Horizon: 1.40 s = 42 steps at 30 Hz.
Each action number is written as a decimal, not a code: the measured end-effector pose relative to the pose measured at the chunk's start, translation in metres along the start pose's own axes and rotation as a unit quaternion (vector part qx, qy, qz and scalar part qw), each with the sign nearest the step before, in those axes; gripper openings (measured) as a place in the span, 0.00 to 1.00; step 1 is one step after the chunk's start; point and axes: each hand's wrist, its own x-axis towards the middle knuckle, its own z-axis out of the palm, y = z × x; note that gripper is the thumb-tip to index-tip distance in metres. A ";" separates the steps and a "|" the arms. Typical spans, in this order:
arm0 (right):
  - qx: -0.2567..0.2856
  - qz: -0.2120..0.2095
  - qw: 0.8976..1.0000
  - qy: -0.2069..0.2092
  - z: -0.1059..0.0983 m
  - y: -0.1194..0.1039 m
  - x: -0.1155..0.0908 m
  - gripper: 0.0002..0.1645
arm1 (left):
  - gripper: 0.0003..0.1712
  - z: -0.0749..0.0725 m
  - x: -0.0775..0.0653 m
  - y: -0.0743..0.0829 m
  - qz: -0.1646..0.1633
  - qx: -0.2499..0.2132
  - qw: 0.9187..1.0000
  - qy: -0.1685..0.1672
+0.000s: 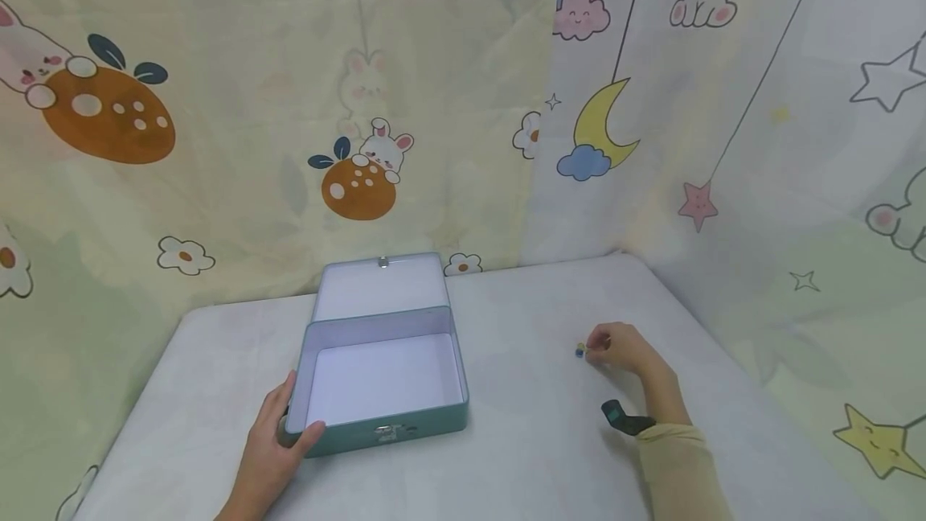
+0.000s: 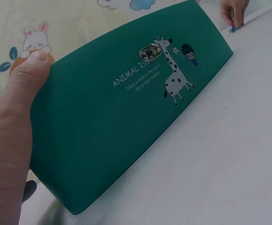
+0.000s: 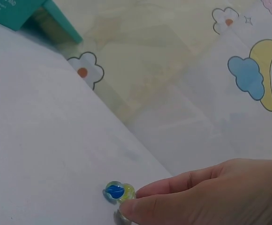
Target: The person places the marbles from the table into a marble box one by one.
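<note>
An open green tin box (image 1: pixel 387 429) with a white interior stands on the table, its lid (image 1: pixel 383 289) tipped back at the far side. My left hand (image 1: pixel 269 442) grips the box's near left corner; its thumb lies on the front rim and its fingers run along the left side. In the left wrist view the box front carries a giraffe print and a metal clasp (image 2: pixel 150 53). Off to the right, my right hand (image 1: pixel 620 347) pinches at a small cluster of glass marbles on the table. A blue-swirled marble (image 3: pixel 114 190) and a yellow one (image 3: pixel 127 192) show beside its fingertips; a third, below the thumb, is partly hidden.
A white cloth covers the table (image 1: pixel 521 392). Patterned curtains (image 1: pixel 463 103) with rabbits, flowers and stars hang behind and at the sides. A black strap mount (image 1: pixel 626 418) sits on the right wrist.
</note>
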 end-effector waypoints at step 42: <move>-0.065 0.019 0.998 0.016 0.003 -0.007 0.007 0.08 | 0.50 -0.001 0.001 -0.003 0.033 -0.024 0.999 0.017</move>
